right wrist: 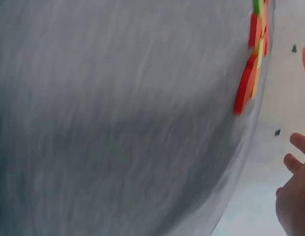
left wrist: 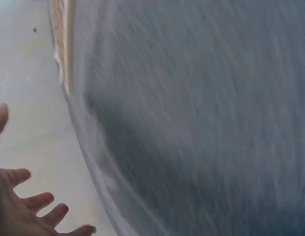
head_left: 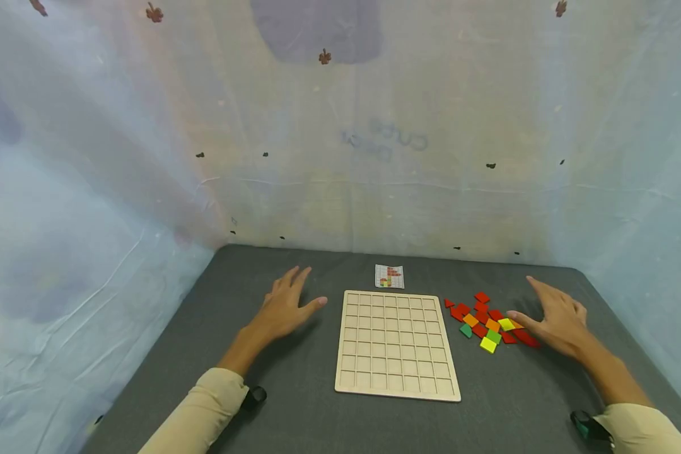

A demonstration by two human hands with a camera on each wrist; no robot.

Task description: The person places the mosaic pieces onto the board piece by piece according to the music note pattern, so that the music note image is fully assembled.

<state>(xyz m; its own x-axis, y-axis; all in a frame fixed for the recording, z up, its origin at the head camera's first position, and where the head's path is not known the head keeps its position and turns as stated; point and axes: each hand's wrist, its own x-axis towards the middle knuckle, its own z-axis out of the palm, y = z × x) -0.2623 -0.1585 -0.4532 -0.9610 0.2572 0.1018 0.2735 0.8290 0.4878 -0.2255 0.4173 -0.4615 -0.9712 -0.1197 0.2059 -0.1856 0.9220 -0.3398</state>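
We record one square board of pale wood, divided by raised lines into a grid [head_left: 397,345], lying flat on the grey cloth-covered bench [head_left: 295,410] between the two hands.

Left hand [head_left: 286,307]: fingers spread, holding nothing; placed left of the board and apart from it.

Right hand [head_left: 558,321]: thumb and fingers spread, holding nothing; placed just right of a loose cluster of flat red, orange, yellow and green pieces [head_left: 492,325]. The cluster lies right of the board, near its far corner. We cannot tell whether the thumb touches the nearest pieces.

One small white card with a coloured printed figure [head_left: 389,277], beyond the board's far edge; its detail is too small for us to read.

Obscured: some pieces overlap, an orange one partly covered. The left wrist view gives us only a sliver of board; the right wrist view cuts off the hand and part of the cluster. Both beige sleeves [head_left: 195,413] leave the head view at the near edge.
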